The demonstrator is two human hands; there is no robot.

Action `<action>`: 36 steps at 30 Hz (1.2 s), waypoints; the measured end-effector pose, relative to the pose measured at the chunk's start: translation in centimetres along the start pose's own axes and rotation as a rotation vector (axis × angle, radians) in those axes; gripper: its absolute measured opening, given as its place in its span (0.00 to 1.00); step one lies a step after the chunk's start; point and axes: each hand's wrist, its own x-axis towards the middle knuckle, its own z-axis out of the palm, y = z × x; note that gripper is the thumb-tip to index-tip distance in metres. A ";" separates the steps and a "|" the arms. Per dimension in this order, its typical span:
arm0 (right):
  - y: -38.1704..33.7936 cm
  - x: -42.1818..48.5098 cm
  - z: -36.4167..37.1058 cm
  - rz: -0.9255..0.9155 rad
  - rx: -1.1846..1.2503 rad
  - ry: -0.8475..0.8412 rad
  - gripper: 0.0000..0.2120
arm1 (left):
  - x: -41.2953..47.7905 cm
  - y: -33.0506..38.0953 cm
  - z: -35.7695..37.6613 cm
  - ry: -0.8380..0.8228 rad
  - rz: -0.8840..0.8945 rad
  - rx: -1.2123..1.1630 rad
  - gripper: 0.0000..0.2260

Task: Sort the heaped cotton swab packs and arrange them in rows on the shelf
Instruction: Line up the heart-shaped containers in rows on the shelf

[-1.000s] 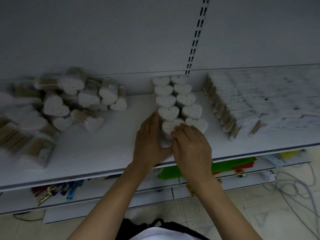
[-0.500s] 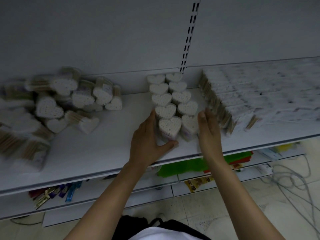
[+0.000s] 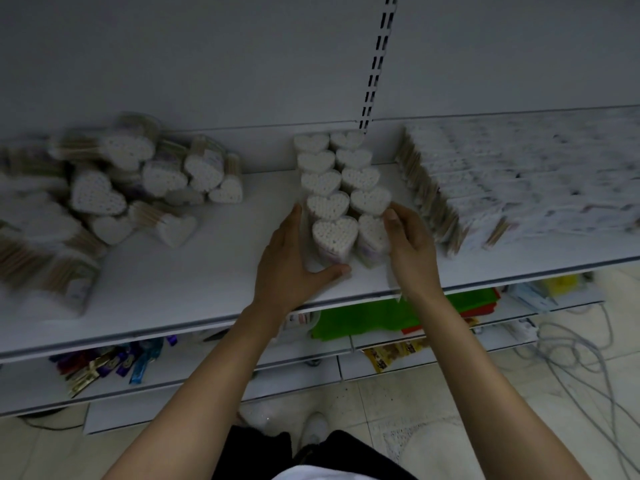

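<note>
A shop: slotted gondola shelf (image 3: 214, 282) stocked with packaged goods (image 3: 519, 188).

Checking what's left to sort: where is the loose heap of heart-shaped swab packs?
Head view: the heap lies at the left of the shelf, left of the two neat rows and the left hand.

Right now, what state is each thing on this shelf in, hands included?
Two rows of heart packs, upright, side by side.
Heaped heart packs, jumbled, many lying sideways.
Flat packs, stacked in ranks, blurred.
Left hand, open, against the rows' left side.
Right hand, open, against their right side.
</note>
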 end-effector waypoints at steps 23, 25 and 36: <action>-4.2 -4.0 24.4 -0.464 -0.591 -0.431 0.30 | -9.4 -9.3 -15.4 0.350 -0.092 0.142 0.30; -3.7 -3.6 25.6 -0.413 -0.629 -0.446 0.31 | -9.3 -9.8 -15.9 0.329 -0.075 0.125 0.30; -8.5 -5.0 18.7 -0.398 -0.726 -0.273 0.24 | -3.2 -8.2 -13.5 0.097 0.045 -0.011 0.33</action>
